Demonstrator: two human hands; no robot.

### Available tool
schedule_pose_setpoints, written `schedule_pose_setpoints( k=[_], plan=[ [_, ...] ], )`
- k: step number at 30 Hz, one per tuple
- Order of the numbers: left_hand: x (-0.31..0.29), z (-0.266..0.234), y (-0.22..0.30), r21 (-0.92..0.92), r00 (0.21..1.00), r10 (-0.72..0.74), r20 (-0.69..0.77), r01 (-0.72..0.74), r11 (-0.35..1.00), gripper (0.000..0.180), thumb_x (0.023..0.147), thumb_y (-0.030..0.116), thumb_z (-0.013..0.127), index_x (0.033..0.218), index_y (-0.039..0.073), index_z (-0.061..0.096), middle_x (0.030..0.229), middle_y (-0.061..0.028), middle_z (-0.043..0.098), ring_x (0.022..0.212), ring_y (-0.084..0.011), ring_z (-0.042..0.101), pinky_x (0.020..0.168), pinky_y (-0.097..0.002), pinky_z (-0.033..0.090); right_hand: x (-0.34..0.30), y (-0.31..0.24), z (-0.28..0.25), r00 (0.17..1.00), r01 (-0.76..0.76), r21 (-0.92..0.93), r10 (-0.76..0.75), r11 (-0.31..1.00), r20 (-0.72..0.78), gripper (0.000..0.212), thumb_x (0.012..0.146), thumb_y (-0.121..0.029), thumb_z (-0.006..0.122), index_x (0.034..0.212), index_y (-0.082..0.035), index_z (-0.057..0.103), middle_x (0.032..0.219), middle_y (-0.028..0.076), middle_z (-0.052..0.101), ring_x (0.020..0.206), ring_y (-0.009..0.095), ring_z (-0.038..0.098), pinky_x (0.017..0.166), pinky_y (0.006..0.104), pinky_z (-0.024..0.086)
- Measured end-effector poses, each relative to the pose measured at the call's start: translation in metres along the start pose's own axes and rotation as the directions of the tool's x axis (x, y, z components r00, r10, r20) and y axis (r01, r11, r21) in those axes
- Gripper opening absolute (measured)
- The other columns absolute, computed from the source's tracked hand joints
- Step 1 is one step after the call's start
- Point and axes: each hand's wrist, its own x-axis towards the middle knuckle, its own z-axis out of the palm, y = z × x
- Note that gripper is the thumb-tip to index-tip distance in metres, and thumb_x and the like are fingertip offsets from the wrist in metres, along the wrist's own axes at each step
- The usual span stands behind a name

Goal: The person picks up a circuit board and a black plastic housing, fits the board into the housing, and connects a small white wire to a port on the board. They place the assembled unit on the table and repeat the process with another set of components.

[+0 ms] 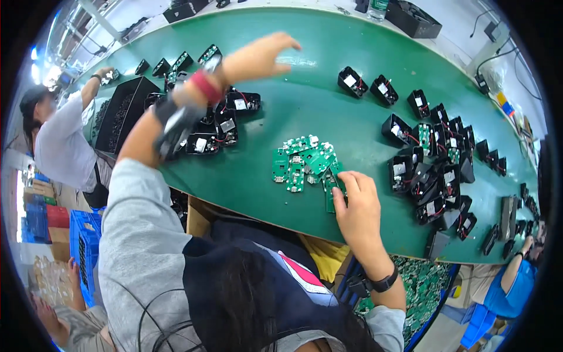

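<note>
My left hand (258, 57) reaches far out over the green table with thumb and fingers apart, holding nothing that I can see. Below that forearm lie black plastic housings (202, 144) with red wires and white-labelled parts, some hidden by the arm. Near the table's front edge, my right hand (358, 202) has its thumb and fingertips closed on the edge of a green circuit board (329, 196). This board lies at the right side of a loose pile of circuit boards (299, 158), several of them overlapping.
Many wired black housings (448, 182) cluster on the right of the table (264, 193). A black bin of small dark parts (120, 117) stands left, beside a co-worker (67, 135). A crate of circuit boards (416, 293) sits below the front edge. Another person (513, 287) is at far right.
</note>
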Motion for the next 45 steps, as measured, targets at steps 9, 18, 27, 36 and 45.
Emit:
schedule_pose_setpoints(
  k=[9, 18, 27, 36, 45],
  plan=[
    [-0.067, -0.007, 0.165, -0.536, 0.933, -0.331, 0.141, 0.353, 0.767, 0.046, 0.081, 0.010, 0.065, 0.124, 0.006, 0.049, 0.123, -0.0099, 0.051, 0.108, -0.0228, 0.055, 0.090, -0.0347, 0.047, 0.020, 0.015, -0.014, 0.958, -0.220, 0.371, 0.271, 0.902, -0.092, 0.010, 0.086, -0.006, 0.061, 0.093, 0.001, 0.061, 0.076, 0.003, 0.061, 0.063, 0.007, 0.055, 0.054, 0.0212, 0.044],
    [-0.063, 0.033, 0.205, -0.986, 0.774, -0.613, 0.158, 0.159, -0.054, 0.033, 0.097, 0.023, 0.047, 0.116, -0.001, 0.059, 0.099, -0.0049, 0.063, 0.081, -0.0077, 0.058, 0.065, -0.0212, 0.050, 0.055, -0.018, -0.019, 0.938, -0.346, 0.854, 0.125, 0.389, 0.324, 0.026, 0.089, -0.010, 0.059, 0.111, 0.002, 0.054, 0.095, 0.004, 0.059, 0.072, 0.007, 0.055, 0.062, 0.0202, 0.045],
    [-0.063, 0.010, 0.144, -0.981, 0.779, -0.599, 0.186, 0.114, -0.156, 0.022, 0.095, 0.025, 0.053, 0.094, 0.003, 0.058, 0.086, -0.0025, 0.061, 0.068, -0.0102, 0.060, 0.054, -0.0209, 0.046, 0.142, 0.017, 0.020, 0.951, -0.242, 0.087, 0.254, 0.966, -0.178, 0.072, 0.080, -0.023, 0.069, 0.133, 0.007, 0.033, 0.129, 0.025, 0.046, 0.094, 0.025, 0.060, 0.084, 0.0344, 0.047],
    [-0.068, 0.019, 0.102, -0.976, 0.735, -0.658, 0.166, 0.029, -0.214, 0.023, 0.093, 0.026, 0.057, 0.089, 0.004, 0.059, 0.073, 0.0011, 0.057, 0.063, -0.0090, 0.059, 0.054, -0.0203, 0.045, 0.199, 0.030, 0.055, 0.948, -0.318, -0.239, 0.299, 0.918, -0.113, 0.060, 0.078, -0.020, 0.070, 0.126, -0.002, 0.039, 0.119, 0.018, 0.058, 0.106, 0.035, 0.057, 0.090, 0.0417, 0.044],
    [-0.071, 0.032, 0.089, -0.963, 0.721, -0.678, 0.143, -0.058, -0.265, 0.024, 0.094, 0.024, 0.054, 0.092, 0.001, 0.061, 0.083, -0.0005, 0.059, 0.076, -0.0099, 0.060, 0.065, -0.0220, 0.049, 0.189, 0.020, 0.045, 0.991, -0.109, -0.113, 0.099, 0.988, -0.091, 0.058, 0.069, -0.009, 0.075, 0.117, -0.004, 0.042, 0.111, 0.016, 0.062, 0.090, 0.029, 0.062, 0.079, 0.0375, 0.048]
  ],
)
